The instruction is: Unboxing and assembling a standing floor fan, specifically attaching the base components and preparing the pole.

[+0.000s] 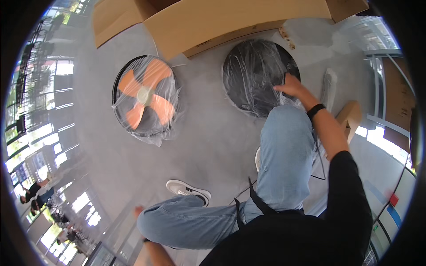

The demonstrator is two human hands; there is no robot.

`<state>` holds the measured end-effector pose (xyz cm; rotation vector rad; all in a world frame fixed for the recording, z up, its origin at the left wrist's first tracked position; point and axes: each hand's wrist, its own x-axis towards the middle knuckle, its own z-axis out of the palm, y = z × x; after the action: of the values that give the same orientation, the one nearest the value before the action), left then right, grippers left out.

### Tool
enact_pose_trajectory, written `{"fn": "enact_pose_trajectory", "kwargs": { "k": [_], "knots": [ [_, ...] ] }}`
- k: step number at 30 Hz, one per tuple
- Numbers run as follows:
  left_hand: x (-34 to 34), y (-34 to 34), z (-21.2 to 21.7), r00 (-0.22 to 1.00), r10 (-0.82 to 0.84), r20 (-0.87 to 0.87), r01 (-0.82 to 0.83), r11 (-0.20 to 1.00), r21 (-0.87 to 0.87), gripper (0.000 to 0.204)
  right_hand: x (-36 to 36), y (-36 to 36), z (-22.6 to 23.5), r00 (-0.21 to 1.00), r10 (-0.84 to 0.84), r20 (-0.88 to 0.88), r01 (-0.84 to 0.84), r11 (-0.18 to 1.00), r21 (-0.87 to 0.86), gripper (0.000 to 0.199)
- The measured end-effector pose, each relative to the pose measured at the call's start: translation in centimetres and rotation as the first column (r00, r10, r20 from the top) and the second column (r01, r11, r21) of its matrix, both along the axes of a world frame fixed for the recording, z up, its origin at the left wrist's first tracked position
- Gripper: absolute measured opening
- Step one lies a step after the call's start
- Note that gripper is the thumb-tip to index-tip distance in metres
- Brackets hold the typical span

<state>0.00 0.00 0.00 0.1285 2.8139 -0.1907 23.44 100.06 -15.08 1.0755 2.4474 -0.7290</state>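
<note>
A black round disc (253,80), likely a fan base, is wrapped in clear plastic on the floor ahead of my right knee. My right hand (291,86) is closed at its right edge, with the thumb over the plastic; some fingertips are hidden. To the left lies a fan head (144,96) with orange blades and a black wire guard, partly covered by clear plastic. My left hand (139,211) is beside my left knee, mostly hidden behind it. Only a bit of its fingers shows, and whatever it touches is out of sight.
A large open cardboard box (235,24) stands across the far side, its flaps spread. Right of the disc lie a plastic-wrapped long piece (329,88) and a cardboard piece (350,116). A black cable (322,166) runs near my right leg. Shelving with boxes (396,97) stands far right.
</note>
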Motion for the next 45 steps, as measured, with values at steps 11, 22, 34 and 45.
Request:
{"fn": "enact_pose_trajectory", "kwargs": {
  "k": [11,22,34,45],
  "knots": [
    [-21.5,45.6,-2.9,0.728,-0.664,0.172,0.44,0.645,0.625,0.03,10.2,-9.1,-5.1,0.997,0.058,-0.054,-0.042,0.964,0.261,0.022],
    [-9.6,50.1,-6.5,0.255,-0.919,0.299,0.74,0.385,0.551,0.023,1.1,-20.0,-0.8,0.882,0.451,0.136,-0.451,0.892,-0.028,0.024],
    [2.5,50.8,-15.3,0.534,-0.769,0.351,0.486,0.619,0.617,0.068,-7.7,-31.0,2.2,0.967,0.018,-0.255,-0.232,0.474,-0.849,0.053],
    [4.8,54.9,-20.9,0.62,-0.409,0.669,0.111,0.89,0.442,0.035,-1.0,-24.0,4.7,0.923,0.322,-0.212,-0.386,0.759,-0.524,0.056]
  ]
}}
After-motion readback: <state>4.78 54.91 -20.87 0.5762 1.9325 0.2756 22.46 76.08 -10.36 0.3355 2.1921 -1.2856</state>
